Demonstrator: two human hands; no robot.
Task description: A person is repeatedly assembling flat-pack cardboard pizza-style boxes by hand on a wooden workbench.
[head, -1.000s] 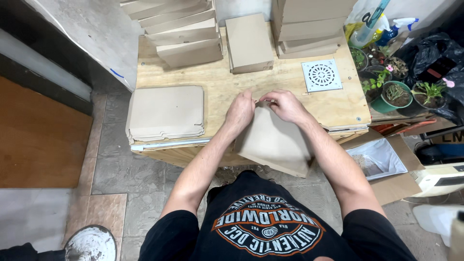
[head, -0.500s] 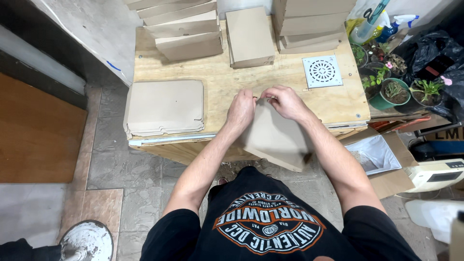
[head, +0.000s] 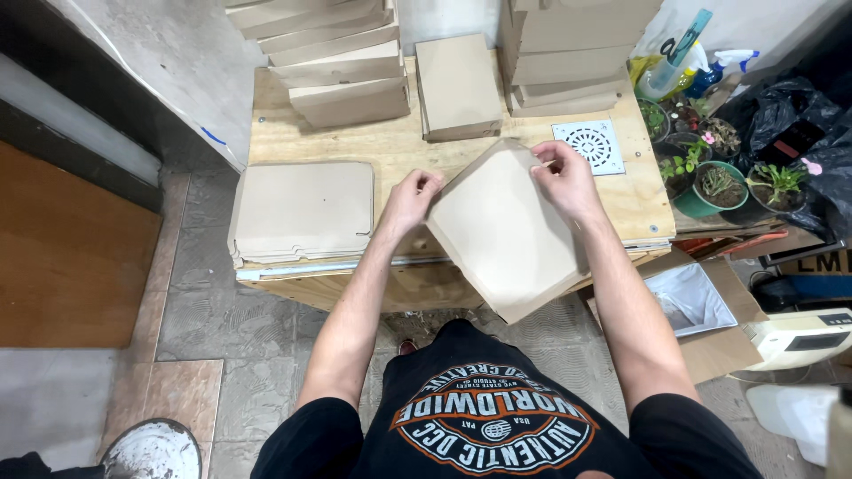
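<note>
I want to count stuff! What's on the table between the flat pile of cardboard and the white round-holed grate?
In the head view, the cardboard sheet held by both hands, left hand and right hand.

Two hands (head: 413, 200) (head: 565, 177) grip one cardboard sheet (head: 506, 235). One flat stack (head: 302, 213), one drain grate (head: 588, 145), two spray bottles (head: 679, 58) (head: 723, 66), and three potted plants (head: 717, 186) (head: 779, 182) (head: 661, 120) are also visible.

Small packing workshop, likely a home back room. Raw plywood workbench (head: 390, 151) on a worn tile floor (head: 204, 328). Folded cardboard boxes (head: 351, 66) stacked far along the wall, flat cardboard blanks (head: 302, 213) piled near left. Potted plants (head: 719, 182), spray bottles (head: 683, 62) and black bags (head: 781, 111) crowd the right.
</note>
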